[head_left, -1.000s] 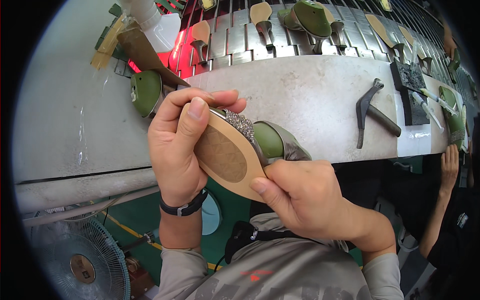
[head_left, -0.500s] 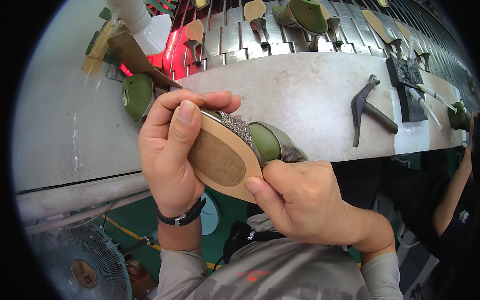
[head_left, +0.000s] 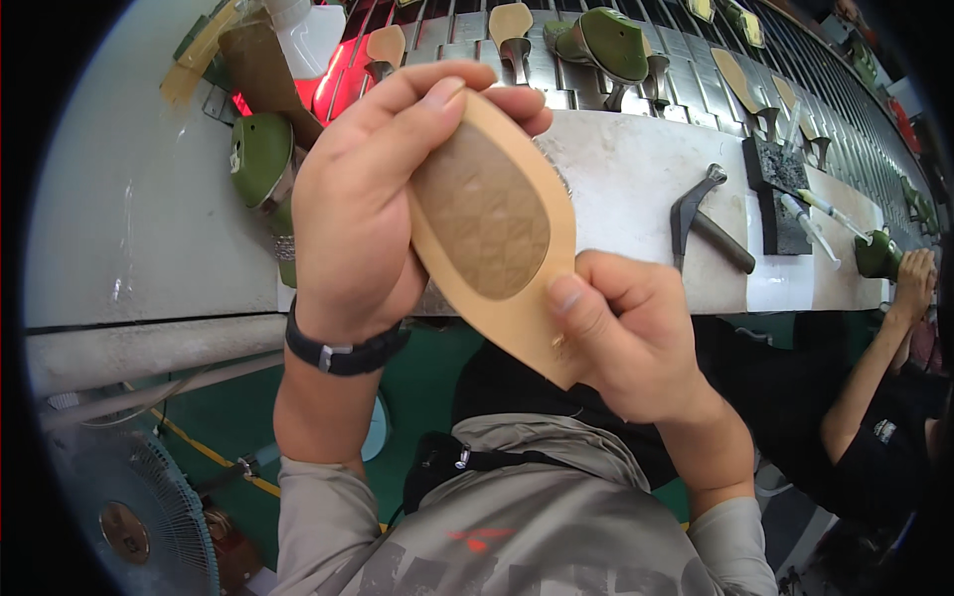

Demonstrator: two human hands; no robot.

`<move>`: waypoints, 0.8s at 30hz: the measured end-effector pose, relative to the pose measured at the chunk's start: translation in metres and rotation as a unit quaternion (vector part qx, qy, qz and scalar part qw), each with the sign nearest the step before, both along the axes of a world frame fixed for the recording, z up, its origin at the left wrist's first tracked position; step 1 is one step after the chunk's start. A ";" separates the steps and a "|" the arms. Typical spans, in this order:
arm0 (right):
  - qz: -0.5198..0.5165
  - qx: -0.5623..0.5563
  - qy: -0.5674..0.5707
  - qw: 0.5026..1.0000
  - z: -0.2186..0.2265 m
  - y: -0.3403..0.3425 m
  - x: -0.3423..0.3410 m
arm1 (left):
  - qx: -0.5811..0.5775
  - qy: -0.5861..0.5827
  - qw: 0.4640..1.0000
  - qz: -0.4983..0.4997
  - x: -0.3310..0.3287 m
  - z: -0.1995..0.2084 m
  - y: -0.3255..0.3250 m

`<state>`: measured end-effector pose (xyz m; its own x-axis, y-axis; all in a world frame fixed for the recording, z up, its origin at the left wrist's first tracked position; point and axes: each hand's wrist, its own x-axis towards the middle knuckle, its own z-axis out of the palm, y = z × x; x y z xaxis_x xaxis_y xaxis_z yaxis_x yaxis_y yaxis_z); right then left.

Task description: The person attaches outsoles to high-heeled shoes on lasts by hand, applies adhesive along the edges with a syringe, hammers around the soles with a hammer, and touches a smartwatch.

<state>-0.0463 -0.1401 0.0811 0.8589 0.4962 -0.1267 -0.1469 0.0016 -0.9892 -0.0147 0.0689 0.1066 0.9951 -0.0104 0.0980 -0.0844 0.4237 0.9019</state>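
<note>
A high-heel-type shoe's tan sole (head_left: 487,228) faces up, with a darker, patterned oval in its front part. Its upper lies mostly hidden underneath; only a sliver of glittery strap shows beyond the far edge. My left hand (head_left: 358,199) is closed round the toe end, its thumb along the sole's rim. At the narrower end, my right hand (head_left: 636,333) grips the shoe, thumb pressed on the sole and fingers curled beneath. Left of my left hand, a green shoe last (head_left: 263,164) with a glittery strap rests on the table.
A hammer (head_left: 711,223) lies on the worktable (head_left: 636,159), right of the shoe. Beyond it are a black block (head_left: 780,194) and syringes (head_left: 810,228). A metal conveyor (head_left: 447,45) carries several soles and green lasts. A co-worker's hand (head_left: 914,283) is far right; a fan (head_left: 129,526) stands lower left.
Both hands have raised the shoe and tipped it so the sole faces up more fully. The green last and most of the strap under it have passed out of sight.
</note>
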 end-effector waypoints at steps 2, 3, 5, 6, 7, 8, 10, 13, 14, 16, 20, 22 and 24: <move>0.005 0.019 0.030 0.999 0.000 -0.005 0.005 | -0.030 0.004 0.999 -0.015 0.012 0.002 -0.004; 0.003 0.065 0.050 0.997 0.005 -0.005 0.007 | -0.025 0.003 0.999 -0.031 0.017 0.003 -0.005; 0.018 0.112 0.059 0.992 0.000 -0.008 0.016 | -0.014 0.000 0.999 -0.046 0.023 0.003 -0.004; 0.016 0.107 0.059 0.992 -0.002 -0.009 0.018 | -0.019 0.000 0.999 -0.047 0.024 0.001 -0.003; 0.016 0.114 0.055 0.992 -0.002 -0.009 0.019 | -0.022 -0.004 0.998 -0.058 0.027 0.000 -0.003; 0.017 0.121 0.051 0.991 -0.002 -0.009 0.019 | -0.025 -0.008 0.997 -0.068 0.030 0.000 -0.003; 0.004 0.122 0.056 0.991 -0.002 -0.009 0.018 | -0.029 -0.008 0.997 -0.072 0.032 -0.001 -0.005; -0.013 0.129 0.064 0.990 -0.002 -0.009 0.017 | -0.027 -0.010 0.997 -0.075 0.033 0.000 -0.010; -0.022 0.133 0.065 0.989 -0.002 -0.010 0.016 | -0.025 -0.007 0.997 -0.071 0.033 -0.001 -0.012; -0.011 0.134 0.089 0.987 -0.001 -0.018 0.015 | -0.027 -0.005 0.997 -0.066 0.030 -0.001 -0.020; -0.046 0.100 -0.018 0.994 -0.048 -0.073 -0.004 | 0.001 -0.111 0.993 -0.047 -0.010 -0.013 -0.064; -0.117 0.190 0.075 0.972 -0.060 -0.096 -0.040 | 0.136 -0.150 0.974 -0.104 -0.041 -0.014 -0.088; -0.166 0.205 0.094 0.960 -0.068 -0.108 -0.065 | 0.201 -0.323 0.925 0.023 -0.071 -0.025 -0.138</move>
